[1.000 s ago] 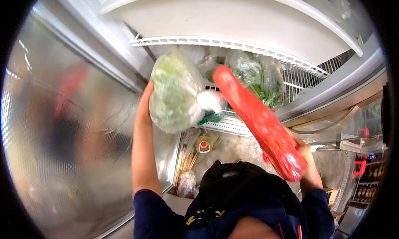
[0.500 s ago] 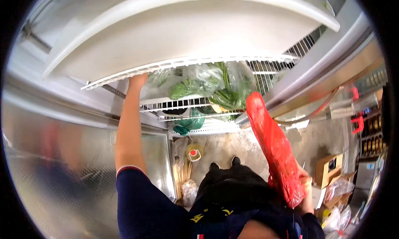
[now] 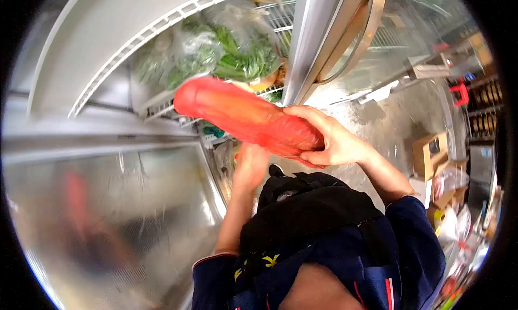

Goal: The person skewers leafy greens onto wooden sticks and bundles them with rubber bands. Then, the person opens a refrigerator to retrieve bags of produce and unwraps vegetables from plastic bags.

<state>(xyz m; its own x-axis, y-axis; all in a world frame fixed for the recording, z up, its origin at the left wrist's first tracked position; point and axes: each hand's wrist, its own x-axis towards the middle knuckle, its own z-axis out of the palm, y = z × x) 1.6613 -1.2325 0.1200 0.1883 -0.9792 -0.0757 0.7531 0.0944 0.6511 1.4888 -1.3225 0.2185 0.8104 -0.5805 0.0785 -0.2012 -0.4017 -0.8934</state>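
Bundle [image 3: 229, 111], red plastic, elongated: centre of frame; long axis slanting from upper left down to lower right, rounded end pointing upper left. Right hand [image 3: 332, 139]: clamped around lower-right end. Left hand [image 3: 252, 163]: just below bundle, blurred; grip cannot be told. Bagged greens [image 3: 240, 48]: upper centre.

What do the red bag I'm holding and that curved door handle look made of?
Red bag: probably thin plastic, slightly glossy; it wrinkles and clings to its contents. Curved door handle: likely metal with a satin finish, from its smooth sheen, though coated plastic is possible.
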